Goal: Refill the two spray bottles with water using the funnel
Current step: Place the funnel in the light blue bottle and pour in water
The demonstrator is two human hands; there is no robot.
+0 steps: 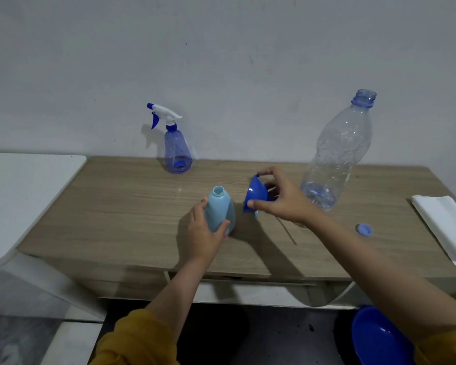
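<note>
A wooden desk (116, 214) spans the middle of the frame against a grey wall (221, 61). At the right edge a folded white cloth (444, 225) lies on it. A white surface (24, 196) adjoins the desk at the left edge. In the lower right corner, below the desk, sits a blue basin (377, 338) on the dark floor (274, 338).

My left hand (203, 230) grips the uncapped pale blue plastic bottle (219, 212) upright on the wooden desk (116, 212). My right hand (282, 198) holds the dark blue plastic funnel (254, 193) tilted beside it; a large clear plastic bottle (337, 154) stands nearby.
</note>
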